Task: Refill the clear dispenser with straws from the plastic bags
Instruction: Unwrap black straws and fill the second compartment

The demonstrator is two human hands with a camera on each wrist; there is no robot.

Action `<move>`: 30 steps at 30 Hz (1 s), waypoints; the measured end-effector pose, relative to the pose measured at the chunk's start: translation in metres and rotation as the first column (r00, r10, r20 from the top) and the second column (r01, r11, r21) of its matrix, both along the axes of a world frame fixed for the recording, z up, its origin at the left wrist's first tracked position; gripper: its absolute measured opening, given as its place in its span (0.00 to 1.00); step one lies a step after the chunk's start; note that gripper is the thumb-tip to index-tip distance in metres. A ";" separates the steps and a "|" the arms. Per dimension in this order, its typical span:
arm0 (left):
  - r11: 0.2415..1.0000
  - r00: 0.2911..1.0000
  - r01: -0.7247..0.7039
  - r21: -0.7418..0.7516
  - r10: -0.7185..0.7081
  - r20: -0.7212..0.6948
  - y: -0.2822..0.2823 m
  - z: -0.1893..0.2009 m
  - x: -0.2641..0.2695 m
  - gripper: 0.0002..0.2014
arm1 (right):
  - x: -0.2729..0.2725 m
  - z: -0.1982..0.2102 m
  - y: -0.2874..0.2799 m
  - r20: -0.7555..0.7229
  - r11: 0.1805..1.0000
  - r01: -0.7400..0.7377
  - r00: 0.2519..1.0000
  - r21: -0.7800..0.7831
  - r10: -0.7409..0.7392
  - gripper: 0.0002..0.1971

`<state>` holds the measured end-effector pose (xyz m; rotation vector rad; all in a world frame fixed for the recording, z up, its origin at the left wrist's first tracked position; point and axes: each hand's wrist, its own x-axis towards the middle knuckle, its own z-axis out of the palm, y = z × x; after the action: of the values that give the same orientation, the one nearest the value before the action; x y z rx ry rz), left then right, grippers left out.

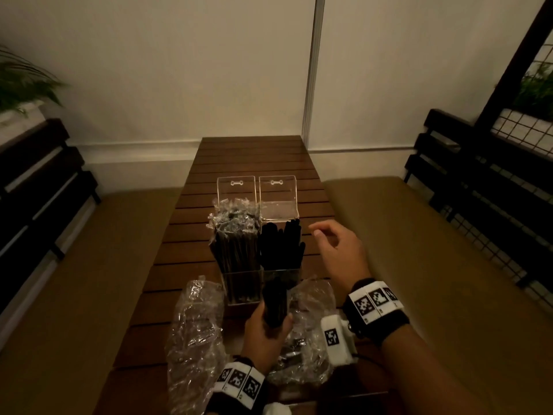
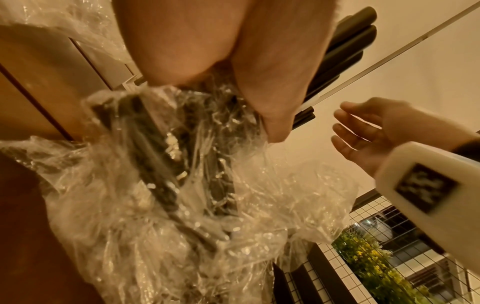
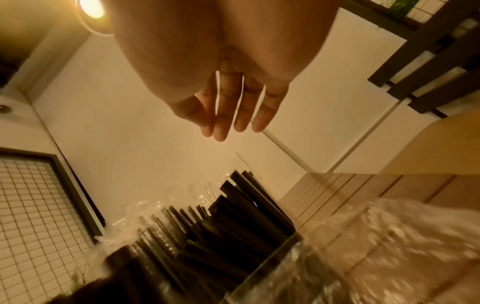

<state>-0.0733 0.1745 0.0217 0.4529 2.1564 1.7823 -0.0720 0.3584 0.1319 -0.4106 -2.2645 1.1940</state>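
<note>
Straws [image 1: 274, 304]: bundle gripped low in my left hand [image 1: 264, 330], near dispenser [image 1: 260, 283] on worktop [image 1: 251, 157]. Right hand [image 1: 338, 250] empty, fingers relaxed. Light, slick, likely to splay; grip mid-bundle, firmly.

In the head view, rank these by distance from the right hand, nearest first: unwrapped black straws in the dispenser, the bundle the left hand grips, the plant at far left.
From the right hand:
1. Unwrapped black straws, just left.
2. Gripped bundle, nearer the camera, in the left hand.
3. Plant, far left corner.
</note>
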 end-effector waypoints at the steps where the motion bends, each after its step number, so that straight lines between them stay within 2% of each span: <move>1: 1.000 1.000 -0.002 0.003 0.002 0.001 0.000 0.000 0.000 0.09 | 0.011 -0.002 -0.002 0.013 0.999 -0.011 1.000 -0.034 0.011 0.08; 3: 1.000 1.000 -0.005 -0.007 0.005 -0.001 0.000 -0.002 0.000 0.09 | 0.031 -0.013 -0.011 0.078 0.991 -0.091 0.992 -0.098 0.099 0.10; 5: 1.000 1.000 0.000 -0.029 0.000 -0.017 0.001 -0.003 -0.001 0.11 | 0.047 -0.024 -0.023 0.164 0.961 -0.217 0.956 -0.168 0.245 0.16; 7: 0.997 0.999 0.020 -0.075 -0.023 -0.045 0.000 -0.001 -0.002 0.12 | 0.056 -0.033 -0.036 0.274 0.916 -0.342 0.879 -0.209 0.391 0.28; 9: 0.991 0.994 0.061 -0.120 -0.071 -0.084 0.001 0.003 0.000 0.12 | 0.059 -0.041 -0.046 0.366 0.891 -0.398 0.813 -0.218 0.452 0.44; 10: 0.986 0.991 0.076 -0.147 -0.091 -0.100 0.002 0.004 0.001 0.13 | 0.058 -0.046 -0.050 0.376 0.888 -0.397 0.805 -0.234 0.459 0.47; 11: 0.978 0.988 0.084 -0.191 -0.107 -0.110 0.004 0.007 0.002 0.13 | 0.056 -0.050 -0.054 0.360 0.888 -0.388 0.814 -0.249 0.456 0.48; 13: 0.961 0.985 0.091 -0.261 -0.126 -0.119 0.007 0.008 0.003 0.13 | 0.052 -0.057 -0.061 0.322 0.903 -0.344 0.850 -0.258 0.416 0.37; 15: 0.964 0.992 0.083 -0.251 -0.105 -0.075 0.006 0.007 0.004 0.18 | 0.050 -0.060 -0.065 0.291 0.917 -0.300 0.881 -0.262 0.372 0.23; 18: 0.981 0.998 0.070 -0.180 -0.070 0.003 -0.005 0.006 0.008 0.31 | 0.050 -0.063 -0.064 0.213 0.909 -0.271 0.914 -0.316 0.346 0.12; 22: 0.987 1.000 0.015 -0.157 -0.016 -0.002 -0.031 0.002 0.021 0.41 | 0.052 -0.070 -0.058 0.200 0.916 -0.209 0.936 -0.343 0.288 0.12; 24: 0.981 0.999 -0.053 -0.189 0.050 -0.019 -0.044 -0.001 0.031 0.37 | 0.051 -0.073 -0.056 0.185 0.912 -0.195 0.943 -0.362 0.275 0.12; 27: 0.938 0.989 -0.139 -0.318 0.149 0.005 -0.054 -0.013 0.043 0.28 | 0.048 -0.078 -0.055 0.169 0.899 -0.187 0.947 -0.397 0.272 0.12; 30: 0.930 0.992 -0.017 -0.367 0.063 0.113 -0.057 -0.020 0.049 0.26 | 0.045 -0.082 -0.055 0.159 0.878 -0.199 0.943 -0.435 0.293 0.15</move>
<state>-0.0239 0.1174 0.0014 0.2027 2.3498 1.3395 -0.0275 0.3033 0.0502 -0.4358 -2.2905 1.8614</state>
